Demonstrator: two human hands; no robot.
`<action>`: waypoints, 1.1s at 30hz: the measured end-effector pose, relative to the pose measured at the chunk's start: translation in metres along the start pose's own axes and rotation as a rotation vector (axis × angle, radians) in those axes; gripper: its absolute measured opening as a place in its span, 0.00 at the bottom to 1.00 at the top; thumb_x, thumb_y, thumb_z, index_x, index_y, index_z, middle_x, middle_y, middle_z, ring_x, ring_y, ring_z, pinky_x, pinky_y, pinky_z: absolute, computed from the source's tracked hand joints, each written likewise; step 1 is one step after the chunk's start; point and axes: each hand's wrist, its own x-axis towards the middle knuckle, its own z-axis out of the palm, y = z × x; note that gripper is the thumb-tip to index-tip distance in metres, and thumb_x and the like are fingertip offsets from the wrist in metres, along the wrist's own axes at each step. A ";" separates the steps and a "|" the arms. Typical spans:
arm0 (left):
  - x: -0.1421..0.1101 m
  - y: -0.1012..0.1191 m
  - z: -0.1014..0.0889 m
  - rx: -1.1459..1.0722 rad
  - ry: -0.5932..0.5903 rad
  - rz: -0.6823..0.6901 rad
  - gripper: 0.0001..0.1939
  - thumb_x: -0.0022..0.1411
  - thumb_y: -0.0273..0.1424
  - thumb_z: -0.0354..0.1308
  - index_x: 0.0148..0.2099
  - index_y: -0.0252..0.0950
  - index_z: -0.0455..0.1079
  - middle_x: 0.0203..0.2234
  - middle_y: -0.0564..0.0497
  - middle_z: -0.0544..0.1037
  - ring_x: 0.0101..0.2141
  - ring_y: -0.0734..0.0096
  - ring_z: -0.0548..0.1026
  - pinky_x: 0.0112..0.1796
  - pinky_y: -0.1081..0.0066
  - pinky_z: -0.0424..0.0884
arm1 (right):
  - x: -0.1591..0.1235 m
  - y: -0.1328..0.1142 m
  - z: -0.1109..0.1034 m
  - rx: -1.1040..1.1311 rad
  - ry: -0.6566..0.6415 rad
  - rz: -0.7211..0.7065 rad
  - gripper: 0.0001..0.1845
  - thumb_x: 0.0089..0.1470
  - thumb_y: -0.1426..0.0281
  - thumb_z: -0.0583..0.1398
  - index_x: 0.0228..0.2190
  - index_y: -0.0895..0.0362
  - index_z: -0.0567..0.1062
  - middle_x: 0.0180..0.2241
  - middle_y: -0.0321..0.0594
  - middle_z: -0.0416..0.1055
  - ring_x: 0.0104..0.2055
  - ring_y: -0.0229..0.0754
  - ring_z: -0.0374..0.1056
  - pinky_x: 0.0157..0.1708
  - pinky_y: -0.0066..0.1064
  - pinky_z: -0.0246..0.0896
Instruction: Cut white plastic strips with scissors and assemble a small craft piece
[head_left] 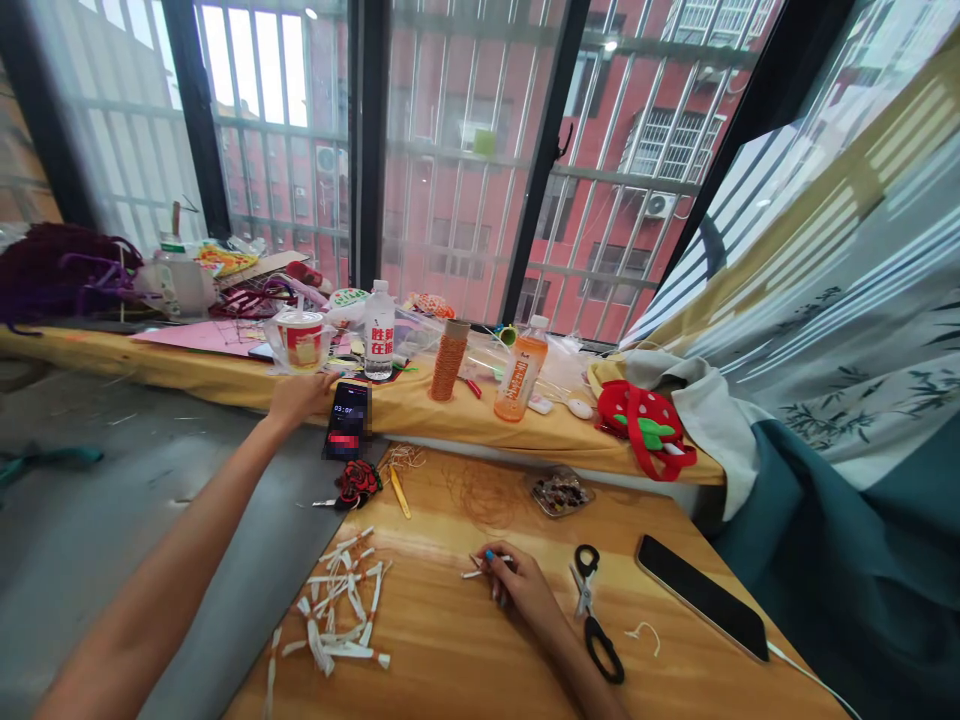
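My left hand (300,396) reaches forward to the ledge, its fingers closed at the upper left edge of a phone (346,422) with a lit screen. The fingers' far side is hidden. Over the wooden table, my right hand (514,580) pinches a thin white strip (471,575) between thumb and fingers. Left of it lies a loose pile of white knotted strips (345,605) with orange-brown ties. A tangle of fine brown thread (484,490) rests beyond the right hand. Black-handled scissors (587,610) lie partly open to its right.
A second phone (701,595) with a cable lies at right. A clear box of small pieces (560,493), a yellow tool (400,493) and a red-black flower (358,484) lie farther back. On the ledge stand a cup (300,340), water bottle (379,330), thread spool (450,362) and orange drink (522,370).
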 end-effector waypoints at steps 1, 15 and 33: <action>-0.004 0.012 -0.004 0.019 0.014 0.012 0.22 0.59 0.43 0.41 0.30 0.31 0.68 0.26 0.43 0.72 0.38 0.54 0.69 0.37 0.65 0.60 | 0.000 0.001 0.000 0.002 0.001 -0.001 0.19 0.43 0.54 0.56 0.26 0.59 0.70 0.19 0.33 0.64 0.16 0.31 0.55 0.15 0.23 0.49; -0.213 0.172 0.066 -0.103 -0.356 1.066 0.09 0.60 0.33 0.46 0.40 0.34 0.61 0.32 0.48 0.70 0.32 0.69 0.70 0.30 0.73 0.65 | -0.006 0.002 0.003 0.085 0.022 -0.087 0.18 0.44 0.56 0.56 0.29 0.59 0.72 0.22 0.36 0.67 0.24 0.37 0.61 0.24 0.27 0.56; -0.159 0.131 0.043 0.038 -0.163 0.764 0.14 0.62 0.30 0.41 0.47 0.35 0.60 0.34 0.46 0.71 0.36 0.67 0.70 0.36 0.71 0.64 | -0.012 0.000 0.004 -0.047 0.029 -0.118 0.27 0.47 0.51 0.50 0.37 0.59 0.72 0.29 0.45 0.72 0.27 0.42 0.67 0.25 0.31 0.61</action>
